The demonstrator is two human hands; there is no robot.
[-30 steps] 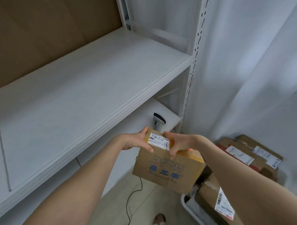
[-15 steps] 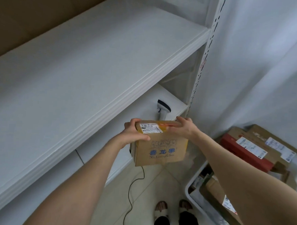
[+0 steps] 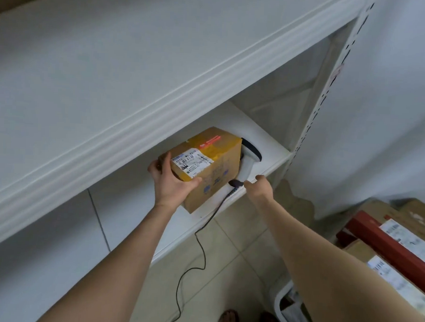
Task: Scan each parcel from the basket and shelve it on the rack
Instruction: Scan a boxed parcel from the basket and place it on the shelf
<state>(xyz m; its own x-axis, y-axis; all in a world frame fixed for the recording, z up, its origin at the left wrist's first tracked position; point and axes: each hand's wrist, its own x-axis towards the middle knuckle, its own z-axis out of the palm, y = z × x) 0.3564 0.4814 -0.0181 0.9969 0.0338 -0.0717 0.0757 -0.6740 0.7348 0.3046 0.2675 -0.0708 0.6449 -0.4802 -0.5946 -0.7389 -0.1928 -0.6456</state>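
parcel [image 3: 207, 166] in left hand [image 3: 171, 183], on shelf [image 3: 268, 145]

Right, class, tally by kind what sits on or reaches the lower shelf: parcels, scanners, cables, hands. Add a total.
Parcels: 1, the brown parcel
Scanners: 1, the scanner
Cables: 1, the black cable
Hands: 2, the left hand and the right hand
Total: 5

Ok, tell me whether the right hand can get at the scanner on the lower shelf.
Probably yes: the right hand is beside the scanner with nothing between; the parcel sits on its other side.
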